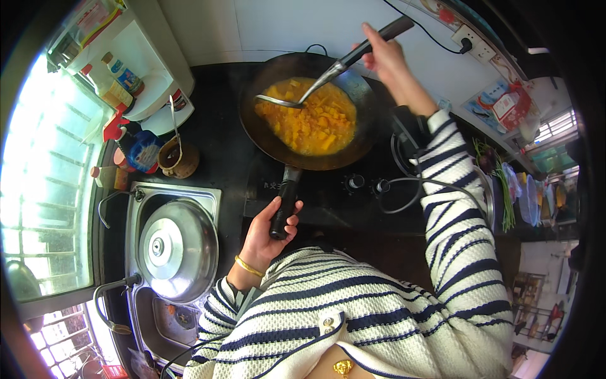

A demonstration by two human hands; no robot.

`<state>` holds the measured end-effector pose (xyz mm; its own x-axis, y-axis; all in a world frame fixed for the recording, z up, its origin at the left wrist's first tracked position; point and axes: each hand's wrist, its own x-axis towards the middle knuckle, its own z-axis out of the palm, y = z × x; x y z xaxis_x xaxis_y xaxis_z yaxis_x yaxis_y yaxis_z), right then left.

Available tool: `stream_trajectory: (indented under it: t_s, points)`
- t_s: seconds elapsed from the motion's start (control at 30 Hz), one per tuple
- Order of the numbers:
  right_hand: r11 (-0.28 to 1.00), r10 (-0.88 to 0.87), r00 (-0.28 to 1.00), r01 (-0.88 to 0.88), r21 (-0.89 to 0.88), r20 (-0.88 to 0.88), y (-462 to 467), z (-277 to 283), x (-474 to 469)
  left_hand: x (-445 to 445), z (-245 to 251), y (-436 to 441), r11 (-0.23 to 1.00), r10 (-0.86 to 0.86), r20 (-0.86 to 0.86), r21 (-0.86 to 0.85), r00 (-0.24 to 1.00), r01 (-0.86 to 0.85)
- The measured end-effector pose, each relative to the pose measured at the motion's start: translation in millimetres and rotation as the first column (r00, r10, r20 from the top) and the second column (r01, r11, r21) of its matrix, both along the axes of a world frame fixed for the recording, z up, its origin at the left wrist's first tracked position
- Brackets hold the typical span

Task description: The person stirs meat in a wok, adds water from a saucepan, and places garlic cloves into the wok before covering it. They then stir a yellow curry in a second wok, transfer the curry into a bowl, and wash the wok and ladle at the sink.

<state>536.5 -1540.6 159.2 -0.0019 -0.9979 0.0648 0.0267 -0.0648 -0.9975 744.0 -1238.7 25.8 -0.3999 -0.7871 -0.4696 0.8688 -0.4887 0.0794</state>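
Note:
A dark wok sits over the stove, holding orange-yellow chunks in a thick broth, perhaps pumpkin. My left hand grips the wok's black ribbed handle, which points toward my body. Above the far right rim, my right hand is closed around the dark handle of a metal wok spatula, thumb extended along it. The spatula slants down to the left, and its blade rests at the surface of the food, toward the back left. Whether the blade touches the wok's bottom cannot be seen.
Left of me, a large metal lid lies over the double sink. A clay pot with a spoon, a spray bottle and a corner shelf stand beyond it. Stove knobs and a loose cable are at right.

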Motion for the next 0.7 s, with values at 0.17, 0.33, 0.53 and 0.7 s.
stream_trajectory:
  t_s: [0.17,0.33,0.53,0.7]
  points:
    - [0.935,0.179,0.806,-0.317,-0.157,-0.564,34,57,-16,0,-2,-1,1.0,-0.011,-0.019,-0.008,1.0,0.011]
    - [0.794,0.382,0.583,-0.604,-0.068,-0.718,87,70,-1,1,-2,-1,1.0,-0.016,-0.018,-0.025,1.0,0.015]
    - [0.733,0.517,0.576,-0.68,-0.02,-0.633,95,53,4,0,-1,0,1.0,0.001,-0.013,-0.014,1.0,-0.001]
    - [0.764,0.459,0.594,-0.644,-0.048,-0.661,94,28,12,0,-1,0,1.0,-0.001,-0.019,-0.013,1.0,0.001]
